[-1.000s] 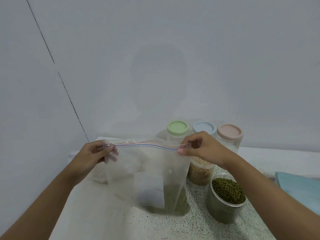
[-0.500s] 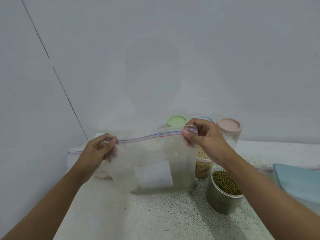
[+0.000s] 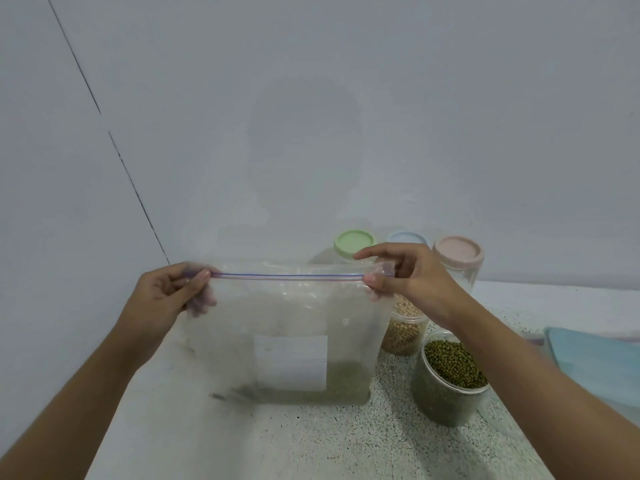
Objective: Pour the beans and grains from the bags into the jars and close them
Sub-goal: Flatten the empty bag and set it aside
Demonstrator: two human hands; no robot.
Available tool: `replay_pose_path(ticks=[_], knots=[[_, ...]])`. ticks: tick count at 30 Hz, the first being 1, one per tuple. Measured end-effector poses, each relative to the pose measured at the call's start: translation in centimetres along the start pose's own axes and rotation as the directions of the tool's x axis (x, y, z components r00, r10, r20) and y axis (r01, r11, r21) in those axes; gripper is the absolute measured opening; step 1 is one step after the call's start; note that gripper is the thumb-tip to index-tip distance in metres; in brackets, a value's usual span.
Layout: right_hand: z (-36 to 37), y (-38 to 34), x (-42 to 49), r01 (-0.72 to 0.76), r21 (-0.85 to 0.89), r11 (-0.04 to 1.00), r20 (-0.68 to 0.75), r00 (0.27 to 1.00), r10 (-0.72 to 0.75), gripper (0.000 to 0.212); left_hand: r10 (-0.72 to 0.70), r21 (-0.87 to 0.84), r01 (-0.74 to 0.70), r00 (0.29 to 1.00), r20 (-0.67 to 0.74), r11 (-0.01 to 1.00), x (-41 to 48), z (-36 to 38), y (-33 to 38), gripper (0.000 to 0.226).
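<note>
Your left grip [image 3: 166, 296] pinches the left end of the zip strip [image 3: 287, 276], thumb in front and fingers curled behind the plastic. Your right grip [image 3: 405, 278] pinches the right end, thumb and forefinger pressed together on the bag's top corner.

Between them the bag [image 3: 287, 317] hangs upright and flat, facing you, over the speckled table [image 3: 311, 445]. The strip is pulled taut and level, and its coloured lines run together across the span you can see. The bag's bottom edge reaches down to the table, but you cannot tell if it rests there. A white label [image 3: 290, 362] sits low on the front, and a thin layer of green beans [image 3: 346, 377] lies along the bottom, mostly toward the right.

Just right of the bag stands the tan-bean jar [image 3: 403, 336], its top hidden by your right wrist. Nearer you, under your right forearm, the open jar [image 3: 450, 379] is full of green beans. By the wall stand a green lid [image 3: 354, 242], a blue lid [image 3: 407, 237] and a pink lid [image 3: 458, 250], each on a jar. A blue sheet [image 3: 595, 368] lies at the table's right edge.
</note>
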State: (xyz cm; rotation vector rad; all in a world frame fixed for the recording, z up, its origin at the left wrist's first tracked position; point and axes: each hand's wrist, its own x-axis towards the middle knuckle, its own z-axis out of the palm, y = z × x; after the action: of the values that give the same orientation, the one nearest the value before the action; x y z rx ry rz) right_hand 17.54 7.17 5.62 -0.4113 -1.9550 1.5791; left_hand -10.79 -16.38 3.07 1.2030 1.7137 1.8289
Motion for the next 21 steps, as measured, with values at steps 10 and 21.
replay_pose_path(ticks=[10,21], knots=[[5.7,0.0,2.7,-0.009,-0.266,0.964,0.077,0.997,0.031,0.01,0.022,0.103,-0.018,0.999,-0.033,0.995,-2.1,-4.9,1.8,0.037],[9.6,2.1,3.9,-0.167,-0.308,0.936,0.221,0.945,0.242,0.01,-0.203,0.302,0.174,0.977,0.068,0.937,-4.4,-9.8,0.0,0.031]])
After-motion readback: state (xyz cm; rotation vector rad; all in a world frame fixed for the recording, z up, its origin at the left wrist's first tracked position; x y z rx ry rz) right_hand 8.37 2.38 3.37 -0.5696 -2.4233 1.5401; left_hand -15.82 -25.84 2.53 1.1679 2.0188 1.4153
